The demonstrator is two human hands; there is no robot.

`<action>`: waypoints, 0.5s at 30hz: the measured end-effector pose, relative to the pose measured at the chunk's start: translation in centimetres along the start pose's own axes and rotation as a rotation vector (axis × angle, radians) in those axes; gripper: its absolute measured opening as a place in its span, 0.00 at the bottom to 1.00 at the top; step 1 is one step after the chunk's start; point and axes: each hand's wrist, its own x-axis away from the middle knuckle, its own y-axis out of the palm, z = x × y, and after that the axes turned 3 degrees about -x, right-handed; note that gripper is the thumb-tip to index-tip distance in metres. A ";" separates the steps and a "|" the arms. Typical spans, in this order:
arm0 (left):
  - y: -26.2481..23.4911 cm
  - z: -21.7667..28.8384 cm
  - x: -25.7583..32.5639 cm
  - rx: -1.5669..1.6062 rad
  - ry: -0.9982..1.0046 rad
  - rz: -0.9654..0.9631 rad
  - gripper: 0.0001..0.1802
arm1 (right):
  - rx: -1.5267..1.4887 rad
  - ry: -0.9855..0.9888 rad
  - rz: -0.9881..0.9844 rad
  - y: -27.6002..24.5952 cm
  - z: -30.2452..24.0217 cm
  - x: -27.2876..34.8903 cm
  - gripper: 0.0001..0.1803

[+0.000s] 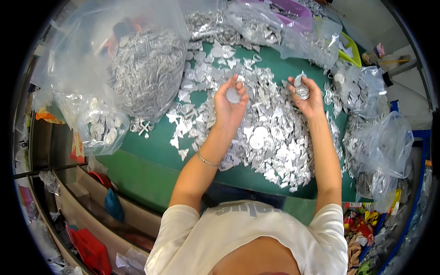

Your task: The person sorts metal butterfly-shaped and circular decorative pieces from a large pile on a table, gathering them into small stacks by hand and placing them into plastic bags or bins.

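My left hand point(230, 101) is raised over the pile with its fingers curled round a flat, round silver metal disc point(233, 95). To the right, my right hand point(308, 97) holds a few silver metal pieces point(302, 91), one of them round with a patterned face, between thumb and fingers. Below and between both hands spreads a heap of small flat silver metal pieces point(279, 151) in mixed shapes. A pale round disc point(257, 137) lies on top of it. The heap rests on a green tabletop point(151, 149).
A big clear bag point(142, 73) full of silver pieces stands at the left, with a smaller bag point(103, 126) beside it. More filled bags point(360, 91) line the right side. At the back are a purple basket point(293, 9) and a yellow-green one point(352, 50). Shelving point(114, 206) sits lower left.
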 end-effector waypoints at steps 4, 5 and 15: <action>0.3 0.1 0.1 0.026 -0.009 -0.005 0.11 | 0.045 0.109 -0.112 0.9 1.2 3.7 0.09; 0.2 0.1 0.1 0.022 -0.004 -0.005 0.11 | 0.180 0.151 -0.184 0.6 1.5 4.2 0.08; 0.3 0.2 0.2 0.002 0.005 0.009 0.11 | 2.055 -0.404 -0.244 6.8 7.8 10.3 0.18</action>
